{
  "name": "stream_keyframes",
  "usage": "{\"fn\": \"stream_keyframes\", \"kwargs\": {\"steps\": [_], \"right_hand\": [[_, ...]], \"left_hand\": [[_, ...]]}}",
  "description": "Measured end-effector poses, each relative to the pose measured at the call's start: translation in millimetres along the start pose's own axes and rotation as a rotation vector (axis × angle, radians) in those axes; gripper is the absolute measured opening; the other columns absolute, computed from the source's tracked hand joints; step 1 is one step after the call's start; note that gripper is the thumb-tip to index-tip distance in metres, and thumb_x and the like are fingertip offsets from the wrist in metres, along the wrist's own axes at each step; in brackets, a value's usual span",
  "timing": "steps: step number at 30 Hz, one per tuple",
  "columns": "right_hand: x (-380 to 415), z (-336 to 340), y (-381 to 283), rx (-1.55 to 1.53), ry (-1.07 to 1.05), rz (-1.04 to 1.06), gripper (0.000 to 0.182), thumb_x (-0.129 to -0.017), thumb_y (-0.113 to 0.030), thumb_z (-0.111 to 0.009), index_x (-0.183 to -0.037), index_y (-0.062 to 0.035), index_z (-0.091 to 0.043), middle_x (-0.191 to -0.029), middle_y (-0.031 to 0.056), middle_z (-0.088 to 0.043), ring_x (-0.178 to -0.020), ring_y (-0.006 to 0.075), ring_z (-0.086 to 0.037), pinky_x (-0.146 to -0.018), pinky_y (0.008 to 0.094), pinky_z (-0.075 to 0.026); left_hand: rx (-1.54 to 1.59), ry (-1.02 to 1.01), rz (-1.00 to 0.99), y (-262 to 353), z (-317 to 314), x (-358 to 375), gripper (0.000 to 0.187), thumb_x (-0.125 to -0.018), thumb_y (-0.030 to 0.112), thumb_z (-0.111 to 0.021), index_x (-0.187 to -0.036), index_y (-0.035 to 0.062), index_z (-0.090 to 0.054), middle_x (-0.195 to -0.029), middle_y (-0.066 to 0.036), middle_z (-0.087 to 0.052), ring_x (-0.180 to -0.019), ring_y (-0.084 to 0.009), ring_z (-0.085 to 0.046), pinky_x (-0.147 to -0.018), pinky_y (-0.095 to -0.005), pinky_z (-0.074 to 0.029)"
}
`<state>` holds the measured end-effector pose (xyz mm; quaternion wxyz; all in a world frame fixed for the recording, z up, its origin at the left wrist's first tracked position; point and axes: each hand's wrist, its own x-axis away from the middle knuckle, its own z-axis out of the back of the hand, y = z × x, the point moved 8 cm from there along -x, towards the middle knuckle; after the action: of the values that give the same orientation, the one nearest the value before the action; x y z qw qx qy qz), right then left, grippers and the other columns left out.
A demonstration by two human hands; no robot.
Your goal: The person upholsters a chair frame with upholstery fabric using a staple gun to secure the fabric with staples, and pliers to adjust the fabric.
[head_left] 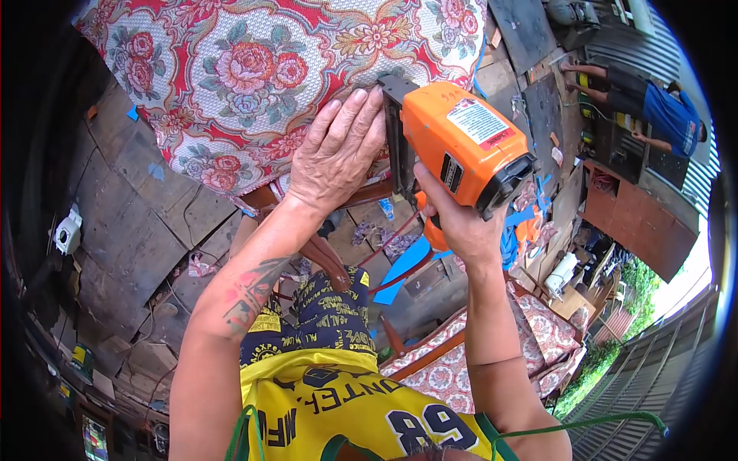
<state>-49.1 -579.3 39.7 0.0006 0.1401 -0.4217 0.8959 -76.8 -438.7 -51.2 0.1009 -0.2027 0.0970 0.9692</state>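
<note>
My right hand [461,227] grips the handle of an orange staple gun [461,134], whose black nose [393,134] meets the floral upholstery fabric [250,69]. Flat on that cloth lies my left hand [338,150], fingers stretched out, its fingertips right beside the black nose. The fabric is red and cream with rose bunches, draped over a piece of furniture with a brown wooden frame [369,194]. One corner of the cloth hangs down over the frame's near edge. The staple gun's tip is partly hidden behind its body.
Another upholstered piece [442,369] with matching fabric stands at the lower right. A person in a blue shirt [670,119] is at the far right by a bench. Blue scraps [403,269] and torn cloth litter the dark board floor [127,230]. A red hose [396,238] passes below the staple gun.
</note>
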Motion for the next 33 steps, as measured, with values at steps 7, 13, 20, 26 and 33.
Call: {"fn": "stream_keyframes", "kwargs": {"steps": [7, 13, 20, 26, 33], "right_hand": [[0.5, -5.6, -8.1, 0.020, -0.004, 0.065, 0.032, -0.081, -0.002, -0.084, -0.110, 0.0018, -0.073, -0.108, 0.0117, -0.078, -0.096, 0.0199, -0.076, -0.086, 0.0351, -0.058], [2.8, -7.6, -5.7, 0.031, -0.017, 0.101, 0.027, -0.085, -0.002, -0.081, -0.111, 0.0008, -0.072, -0.095, 0.0067, -0.073, -0.077, 0.0138, -0.069, -0.070, 0.0299, -0.054], [0.4, -14.6, -12.9, -0.035, -0.069, 0.087, 0.019, -0.090, -0.006, -0.080, -0.105, -0.0011, -0.069, -0.078, 0.0008, -0.067, -0.058, 0.0076, -0.060, -0.052, 0.0255, -0.047], [0.0, -15.6, -26.0, 0.111, -0.051, 0.248, 0.020, -0.089, -0.008, -0.082, -0.102, -0.0013, -0.069, -0.071, 0.0000, -0.065, -0.055, 0.0087, -0.061, -0.053, 0.0275, -0.048], [19.0, 11.2, 1.9, -0.350, 0.104, -0.075, 0.029, -0.079, -0.004, -0.086, -0.103, 0.0030, -0.072, -0.103, 0.0079, -0.078, -0.096, 0.0188, -0.075, -0.089, 0.0346, -0.057]], "left_hand": [[0.022, 0.013, 0.012, -1.8, 2.0, -0.1, 0.041, -0.102, 0.025, -0.049, -0.141, 0.0146, -0.055, -0.158, 0.000, -0.049, -0.150, -0.0172, -0.038, -0.127, -0.0384, -0.026], [0.033, 0.020, 0.013, -2.7, 2.4, 0.2, 0.039, -0.102, 0.025, -0.050, -0.139, 0.0149, -0.057, -0.157, 0.000, -0.050, -0.149, -0.0169, -0.039, -0.127, -0.0381, -0.027], [0.082, 0.029, 0.005, -3.4, 2.0, 1.9, 0.038, -0.101, 0.025, -0.050, -0.137, 0.0148, -0.059, -0.158, -0.001, -0.050, -0.150, -0.0177, -0.039, -0.127, -0.0386, -0.027], [0.059, 0.022, -0.010, -2.7, 0.1, 3.2, 0.041, -0.101, 0.023, -0.050, -0.140, 0.0141, -0.057, -0.158, -0.002, -0.050, -0.150, -0.0188, -0.039, -0.127, -0.0394, -0.026], [-0.010, 0.030, -0.030, -4.4, 3.3, -0.3, 0.054, -0.098, 0.020, -0.053, -0.152, 0.0145, -0.049, -0.163, 0.001, -0.044, -0.150, -0.0188, -0.038, -0.127, -0.0379, -0.026]]}}
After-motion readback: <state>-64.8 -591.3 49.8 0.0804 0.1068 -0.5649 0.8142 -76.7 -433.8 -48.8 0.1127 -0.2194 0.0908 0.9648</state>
